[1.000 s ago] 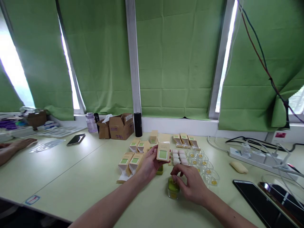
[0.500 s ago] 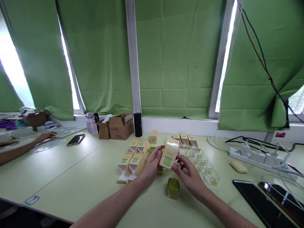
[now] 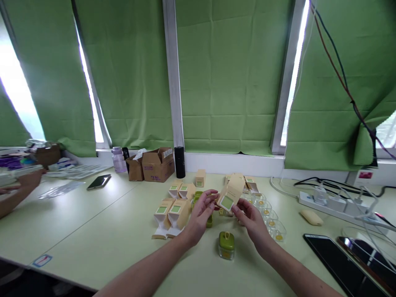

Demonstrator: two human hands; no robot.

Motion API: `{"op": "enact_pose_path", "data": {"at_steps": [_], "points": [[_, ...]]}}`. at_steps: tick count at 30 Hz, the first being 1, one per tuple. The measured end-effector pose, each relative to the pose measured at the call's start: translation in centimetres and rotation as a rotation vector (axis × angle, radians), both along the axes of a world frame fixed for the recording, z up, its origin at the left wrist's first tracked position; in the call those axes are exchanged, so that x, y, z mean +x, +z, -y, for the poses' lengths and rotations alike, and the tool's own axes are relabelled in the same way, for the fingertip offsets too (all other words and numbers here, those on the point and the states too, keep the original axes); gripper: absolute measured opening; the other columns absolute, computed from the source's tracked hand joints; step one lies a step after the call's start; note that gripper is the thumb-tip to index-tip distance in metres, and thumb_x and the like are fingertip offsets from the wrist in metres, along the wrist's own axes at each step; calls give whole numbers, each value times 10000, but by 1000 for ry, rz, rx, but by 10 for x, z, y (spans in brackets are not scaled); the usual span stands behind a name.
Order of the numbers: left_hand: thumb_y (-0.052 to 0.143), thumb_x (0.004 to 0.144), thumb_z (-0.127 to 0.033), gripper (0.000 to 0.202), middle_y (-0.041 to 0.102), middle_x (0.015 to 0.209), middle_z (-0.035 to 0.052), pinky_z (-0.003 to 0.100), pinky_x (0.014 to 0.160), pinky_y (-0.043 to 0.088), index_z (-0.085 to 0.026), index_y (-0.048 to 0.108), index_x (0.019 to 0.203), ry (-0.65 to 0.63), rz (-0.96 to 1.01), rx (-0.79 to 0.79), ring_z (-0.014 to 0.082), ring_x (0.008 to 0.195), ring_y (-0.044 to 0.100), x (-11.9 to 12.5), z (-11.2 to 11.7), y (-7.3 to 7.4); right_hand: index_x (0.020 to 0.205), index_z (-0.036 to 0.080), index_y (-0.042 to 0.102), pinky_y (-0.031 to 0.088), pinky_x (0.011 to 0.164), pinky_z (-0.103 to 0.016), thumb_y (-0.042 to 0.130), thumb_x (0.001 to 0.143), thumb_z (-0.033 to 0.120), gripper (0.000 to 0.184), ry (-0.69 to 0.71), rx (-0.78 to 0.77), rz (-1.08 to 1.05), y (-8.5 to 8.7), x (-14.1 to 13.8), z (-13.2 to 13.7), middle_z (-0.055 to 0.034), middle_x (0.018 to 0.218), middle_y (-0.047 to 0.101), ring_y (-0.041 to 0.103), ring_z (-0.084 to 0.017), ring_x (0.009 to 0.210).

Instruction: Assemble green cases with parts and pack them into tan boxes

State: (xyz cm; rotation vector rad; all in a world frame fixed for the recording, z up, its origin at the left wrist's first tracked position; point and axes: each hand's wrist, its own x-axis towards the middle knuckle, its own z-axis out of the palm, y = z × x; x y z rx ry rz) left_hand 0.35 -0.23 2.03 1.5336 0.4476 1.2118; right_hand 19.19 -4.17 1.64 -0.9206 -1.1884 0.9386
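Observation:
Between my two hands is a small tan carton (image 3: 232, 190) with a green window on its front, tilted above the table. My right hand (image 3: 253, 220) grips its right side, thumb in front and fingers behind. At its left edge, the curled fingers of my left hand (image 3: 200, 215) close on the carton. Just below stands a clear jar with a green looped lid (image 3: 226, 245). Partly behind my left hand are several green lids (image 3: 209, 222). Several clear jars with yellow centres (image 3: 277, 232) sit in rows right of my right hand.
Open-flapped cartons (image 3: 177, 210) lie left of my hands; another carton (image 3: 200, 178) stands farther back. Cardboard boxes (image 3: 158, 165), a black cylinder (image 3: 179, 162) and a purple bottle (image 3: 119, 160) line the wall. Right: a power strip (image 3: 337, 206) and a tablet (image 3: 337, 264). Far left: another person's hand (image 3: 29, 181).
The carton has moved right and tilted more. My right hand has shifted right and its grip now wraps the carton's side. Another person's hand at far left has drawn back leftward.

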Motion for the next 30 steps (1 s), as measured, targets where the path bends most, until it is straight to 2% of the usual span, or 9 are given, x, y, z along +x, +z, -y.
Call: {"op": "enact_pose_path", "data": {"at_steps": [3,9,13,24,30], "points": [[706,981,-444,480,626,1435,166,461,1122,470,-224,557,1380,27,-65,103,328,1367,579,0,-1,-5,1061,238,765,599,756,-393,870,703,728,616,1,7,-47,-2,-1,-3,-125,1028,822,757,-311,922],[678,1005,-374,397,650,1316,153,440,1080,498,-218,539,1342,85,-135,203,278,1213,641,2,-2,-6,1072,239,744,607,881,-431,893,694,707,619,18,38,-72,-10,-4,-9,-127,1037,824,770,-312,991],[674,1008,-361,384,647,1306,147,420,1054,505,-222,519,1331,95,-159,208,270,1206,638,2,-3,-7,1076,237,732,600,915,-452,886,698,719,632,22,32,-41,-11,-4,-9,-132,1036,819,771,-312,993],[723,972,-385,410,646,1293,149,412,1032,486,-226,525,1294,86,-137,151,292,1238,627,3,0,-3,1140,233,692,592,856,-439,841,752,727,645,1,45,42,-12,-6,-5,-127,1025,803,762,-313,967],[685,994,-351,361,643,1278,138,421,1056,475,-226,525,1293,87,-133,176,278,1223,618,2,-3,-7,1147,218,695,575,798,-406,832,764,725,650,-5,36,78,-11,-6,-4,-122,982,800,751,-294,905]]}}
